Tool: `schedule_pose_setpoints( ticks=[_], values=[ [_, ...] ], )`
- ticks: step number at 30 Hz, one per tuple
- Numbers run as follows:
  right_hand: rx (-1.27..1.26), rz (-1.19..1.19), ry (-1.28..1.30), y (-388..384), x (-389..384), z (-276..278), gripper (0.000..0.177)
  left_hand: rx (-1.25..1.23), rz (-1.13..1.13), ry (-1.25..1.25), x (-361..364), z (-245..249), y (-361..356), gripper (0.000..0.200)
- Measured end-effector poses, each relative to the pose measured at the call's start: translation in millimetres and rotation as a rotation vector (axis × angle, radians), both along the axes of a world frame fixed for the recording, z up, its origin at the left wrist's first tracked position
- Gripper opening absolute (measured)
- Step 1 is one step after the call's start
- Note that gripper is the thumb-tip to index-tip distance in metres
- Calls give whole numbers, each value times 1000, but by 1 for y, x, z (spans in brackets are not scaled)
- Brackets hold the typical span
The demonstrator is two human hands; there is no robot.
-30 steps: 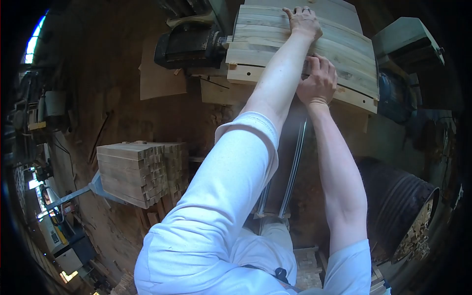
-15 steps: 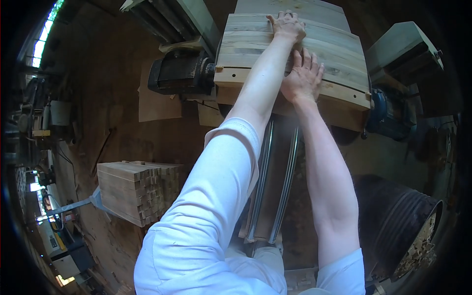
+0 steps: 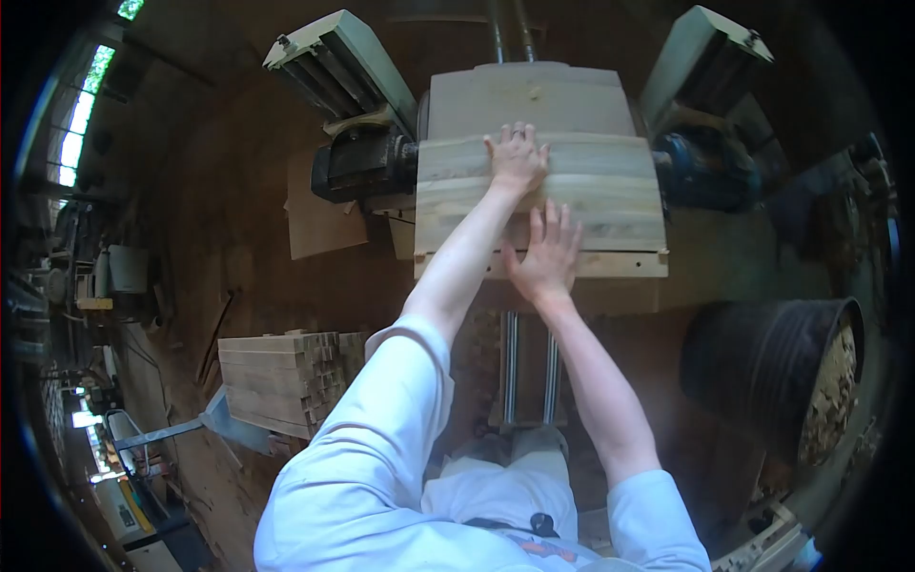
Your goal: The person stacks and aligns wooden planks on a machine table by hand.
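Observation:
Several pale wooden boards (image 3: 591,195) lie side by side on a sliding carriage between two motors. My left hand (image 3: 518,157) rests flat on the boards toward the far side, fingers spread. Nearer to me, my right hand (image 3: 546,257) lies with spread fingers over the near boards and the wooden front strip (image 3: 620,264) of the carriage. Neither hand grips anything. Behind the boards is a plain panel (image 3: 524,100). Two metal rails (image 3: 512,372) run below the carriage toward my legs.
A dark motor (image 3: 362,164) sits left of the boards, a blue motor (image 3: 705,178) right. Two pale angled housings (image 3: 357,62) flank them. At left, a stack of wooden pieces (image 3: 267,381) stands by a metal support. A dark barrel (image 3: 753,367) with wood offcuts lies at right.
The boards and carriage have come toward me relative to the motors, both hands still on them. My view has shifted, so more of the far panel and housings shows.

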State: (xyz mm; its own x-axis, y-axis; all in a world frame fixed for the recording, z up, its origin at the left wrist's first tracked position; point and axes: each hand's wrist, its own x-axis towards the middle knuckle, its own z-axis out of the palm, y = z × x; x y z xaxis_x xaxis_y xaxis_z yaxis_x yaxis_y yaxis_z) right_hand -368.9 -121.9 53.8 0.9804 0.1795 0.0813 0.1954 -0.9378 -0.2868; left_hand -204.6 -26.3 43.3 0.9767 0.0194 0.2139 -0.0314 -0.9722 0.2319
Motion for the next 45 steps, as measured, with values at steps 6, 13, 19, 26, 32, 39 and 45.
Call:
schedule_pose_setpoints(
  ticks=[6, 13, 19, 26, 32, 39, 45],
  values=[
    [-4, 5, -25, -29, -153, -1, 81, 14, -124, -9, -161, -3, -13, 60],
    [-40, 14, 0, -59, -312, 2, 81, -138, -232, -13, -323, -2, -37, 68],
    [154, 252, -52, -122, -336, 39, 59, -81, -331, 16, -389, 9, -43, 68],
    [208, -551, 370, -220, -246, 45, 85, -55, -335, 40, -437, 13, -53, 68],
    [289, -402, 197, -199, -213, 22, 89, -27, -206, -1, -428, 10, -40, 64],
    [161, 489, -30, -160, -343, 25, 81, -73, -190, -14, -422, 10, -39, 67],
    [-27, 787, 144, -175, -289, 45, 88, -68, -222, 82, -418, 20, -36, 89]
  ],
)
